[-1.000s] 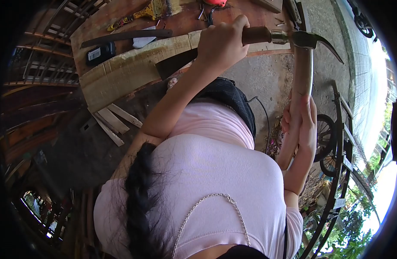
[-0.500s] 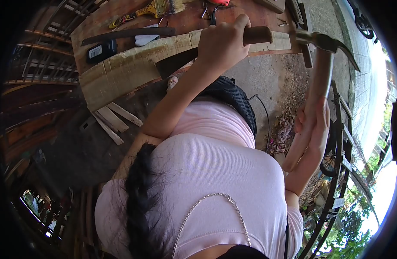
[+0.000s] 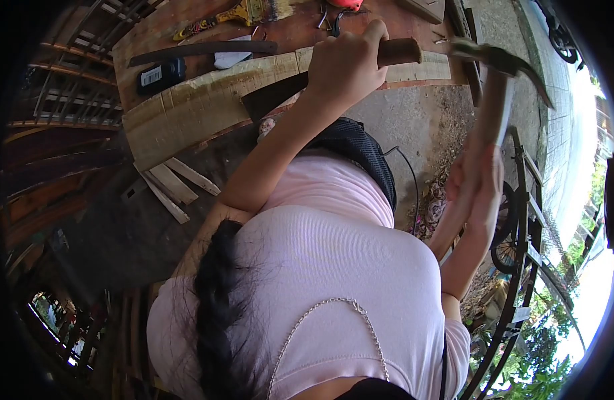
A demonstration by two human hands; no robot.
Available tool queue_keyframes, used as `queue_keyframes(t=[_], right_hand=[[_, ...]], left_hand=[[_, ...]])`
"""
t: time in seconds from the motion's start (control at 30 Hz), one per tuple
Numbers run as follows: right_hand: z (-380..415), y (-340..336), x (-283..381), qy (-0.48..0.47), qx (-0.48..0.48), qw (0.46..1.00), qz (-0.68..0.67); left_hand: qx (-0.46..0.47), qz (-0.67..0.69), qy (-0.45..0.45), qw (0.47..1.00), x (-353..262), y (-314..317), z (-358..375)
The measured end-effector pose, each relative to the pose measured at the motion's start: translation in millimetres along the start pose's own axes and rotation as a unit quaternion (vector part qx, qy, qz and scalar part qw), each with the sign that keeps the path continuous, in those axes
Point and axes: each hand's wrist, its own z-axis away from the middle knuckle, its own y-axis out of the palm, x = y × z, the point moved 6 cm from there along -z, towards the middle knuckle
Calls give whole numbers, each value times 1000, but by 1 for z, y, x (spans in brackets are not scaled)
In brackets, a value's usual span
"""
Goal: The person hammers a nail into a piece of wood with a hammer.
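Note:
My left hand (image 3: 347, 63) is wrapped round the wooden handle of a tool with a wide dark blade (image 3: 272, 100). The handle's butt (image 3: 401, 51) points right, out past my fist. The blade reaches left over the front edge of a long pale board (image 3: 193, 100). In my right hand (image 3: 477, 170) is a claw hammer (image 3: 499, 61), gripped by its shaft and held upright on the right. Its striking face points left toward the butt, with a gap between them. The hammer is slightly blurred.
The wooden bench (image 3: 187, 37) lies ahead, with a paintbrush (image 3: 233, 17), a curved dark strip (image 3: 203, 51), a black case (image 3: 161, 77) and several nails on it. Wood offcuts (image 3: 170, 183) are at the left. A metal rack (image 3: 523, 247) stands at the right.
The right hand has shifted slightly left, and the hammer has tilted, its claw end moving slightly left. The left hand keeps its hold on the bladed tool, almost unmoved.

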Motion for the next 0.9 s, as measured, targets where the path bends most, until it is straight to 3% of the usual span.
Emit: queue_keyframes(t=[0.03,0.13,0.2,0.3,0.33,0.47,0.57,0.63,0.67,0.9], right_hand=[[-2,9,-14,44,60,996,45],[0,2,-10,76,27,994,77],[2,-14,-2,38,-35,998,27],[1,-8,8,-19,-25,999,-31],[2,1,3,2,-39,999,-21],[1,18,-16,78,54,993,66],[6,1,-14,100,-27,993,53],[7,-9,-4,59,-99,993,-18],[6,-14,-4,48,-67,996,-17],[13,-5,-5,48,-76,995,-32]], left_hand=[[14,-9,-11,1000,6,4,0],[20,-17,-13,1000,7,7,2],[13,-16,-5,1000,6,5,4],[-10,-4,4,1000,6,-1,3],[-9,1,3,1000,5,-2,3],[23,-47,-10,999,12,-8,9],[31,29,30,999,-14,-19,21],[23,39,47,998,-25,-16,24],[31,45,56,997,-30,-13,24],[41,31,75,996,-26,-13,22]])
